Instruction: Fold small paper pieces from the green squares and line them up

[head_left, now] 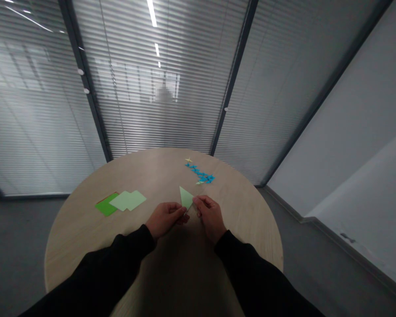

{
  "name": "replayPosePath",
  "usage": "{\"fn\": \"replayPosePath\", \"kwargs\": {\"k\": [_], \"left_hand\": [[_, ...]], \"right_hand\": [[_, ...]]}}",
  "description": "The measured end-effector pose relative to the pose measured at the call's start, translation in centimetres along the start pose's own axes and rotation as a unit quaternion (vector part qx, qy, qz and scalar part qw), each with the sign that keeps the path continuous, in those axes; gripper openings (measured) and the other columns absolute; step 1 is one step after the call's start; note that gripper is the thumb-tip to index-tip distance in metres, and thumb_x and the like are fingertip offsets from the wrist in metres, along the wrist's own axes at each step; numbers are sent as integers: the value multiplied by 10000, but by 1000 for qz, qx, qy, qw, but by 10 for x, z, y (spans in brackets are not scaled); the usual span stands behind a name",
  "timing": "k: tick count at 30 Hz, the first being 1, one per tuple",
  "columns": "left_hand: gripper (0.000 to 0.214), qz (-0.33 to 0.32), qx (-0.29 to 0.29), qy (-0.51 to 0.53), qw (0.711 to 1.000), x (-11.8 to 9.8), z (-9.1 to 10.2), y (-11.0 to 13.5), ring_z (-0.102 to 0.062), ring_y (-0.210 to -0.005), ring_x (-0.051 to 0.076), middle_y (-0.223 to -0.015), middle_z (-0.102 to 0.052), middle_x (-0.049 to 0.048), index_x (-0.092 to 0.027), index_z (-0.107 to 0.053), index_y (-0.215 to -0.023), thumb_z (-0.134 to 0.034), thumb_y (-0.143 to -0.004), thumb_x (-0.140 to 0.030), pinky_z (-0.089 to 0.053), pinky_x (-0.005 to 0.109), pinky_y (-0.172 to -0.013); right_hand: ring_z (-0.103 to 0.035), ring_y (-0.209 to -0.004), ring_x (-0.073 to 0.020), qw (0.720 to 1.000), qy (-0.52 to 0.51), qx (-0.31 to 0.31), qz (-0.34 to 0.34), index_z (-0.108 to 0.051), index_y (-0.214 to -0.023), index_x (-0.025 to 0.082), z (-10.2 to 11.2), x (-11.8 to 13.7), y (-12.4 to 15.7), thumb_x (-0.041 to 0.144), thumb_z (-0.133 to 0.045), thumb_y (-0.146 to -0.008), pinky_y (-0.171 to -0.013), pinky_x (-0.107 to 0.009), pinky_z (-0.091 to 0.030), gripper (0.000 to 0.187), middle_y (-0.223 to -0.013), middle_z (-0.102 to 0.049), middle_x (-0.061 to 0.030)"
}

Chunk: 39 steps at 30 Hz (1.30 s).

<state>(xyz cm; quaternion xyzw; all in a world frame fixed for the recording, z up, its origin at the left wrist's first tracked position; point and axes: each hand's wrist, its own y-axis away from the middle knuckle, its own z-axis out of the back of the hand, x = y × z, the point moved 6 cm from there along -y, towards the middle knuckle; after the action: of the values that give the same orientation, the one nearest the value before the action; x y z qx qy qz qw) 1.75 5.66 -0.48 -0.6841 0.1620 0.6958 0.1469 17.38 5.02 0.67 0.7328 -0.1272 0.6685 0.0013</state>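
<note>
Between my hands, over the near middle of the round table, is a pale green piece of paper (186, 197) folded into a triangle. My left hand (167, 218) pinches its lower corner between thumb and fingers. At the paper's right corner, the thumb and fingertips of my right hand (211, 215) are closed on the edge. The other fingers of both hands are curled, and parts of them are hidden.
Pale green paper sheets (128, 200) overlap a brighter green stack (107, 205) at left on the wooden table (158, 169). Several small blue folded paper pieces (203, 176) lie at the back right, with a yellowish one (188, 160) and a pale green one (199, 182) beside them.
</note>
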Motion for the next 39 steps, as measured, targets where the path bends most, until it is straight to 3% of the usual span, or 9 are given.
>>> {"fn": "replayPosePath", "kwargs": {"k": [13,17,20,25,28,34,39], "left_hand": [[341,-10,11,-107,994,-7,-3,2,-678,-631,185,-761,-770,88,-176,-657,-760,-594,-855,-498,-478,288,-592],[306,-57,-28,-214,975,-15,1,4,-644,-601,183,-714,-746,73,-189,-622,-726,-489,-915,-389,-447,291,-586],[261,-105,-50,-253,960,-22,4,7,-657,-666,191,-739,-744,63,-195,-631,-749,-504,-912,-355,-460,301,-647],[324,-135,-102,-151,974,-25,10,6,-638,-670,177,-760,-691,26,-190,-635,-978,-496,-935,-480,-480,288,-633],[359,-128,-155,-109,974,-23,16,5,-596,-576,156,-662,-610,-15,-202,-584,-882,-437,-959,-520,-451,272,-574],[337,-165,-264,-230,922,-37,26,12,-510,-597,166,-634,-522,-25,-220,-513,-788,-379,-990,-454,-351,279,-575],[311,-168,-244,-298,908,-42,23,12,-547,-651,192,-696,-578,-1,-221,-530,-864,-335,-1000,-421,-354,297,-625]], "right_hand": [[-370,-498,-97,1000,0,-31,1,-678,-776,178,6,0,-2,485,-743,-738,-468,-246,-282,316,-591,-510,49],[-371,-502,-101,1000,3,-26,-1,-687,-763,176,4,2,-1,477,-748,-733,-473,-249,-280,309,-573,-490,51],[-371,-501,-102,1000,2,-16,-4,-685,-768,175,3,2,0,476,-738,-747,-471,-250,-277,307,-572,-484,50],[-374,-496,-100,1000,5,10,-5,-671,-769,178,-2,4,2,470,-727,-761,-470,-244,-280,298,-568,-475,53],[-389,-502,-109,999,31,30,-15,-670,-781,187,-8,5,6,480,-727,-753,-467,-247,-287,300,-575,-499,43],[-496,-608,-136,993,64,89,34,-655,-773,192,-29,8,17,435,-690,-795,-558,-254,-377,247,-679,-587,8],[-464,-589,-130,990,94,101,40,-613,-741,194,-35,11,24,385,-648,-809,-546,-251,-349,206,-651,-546,19]]}}
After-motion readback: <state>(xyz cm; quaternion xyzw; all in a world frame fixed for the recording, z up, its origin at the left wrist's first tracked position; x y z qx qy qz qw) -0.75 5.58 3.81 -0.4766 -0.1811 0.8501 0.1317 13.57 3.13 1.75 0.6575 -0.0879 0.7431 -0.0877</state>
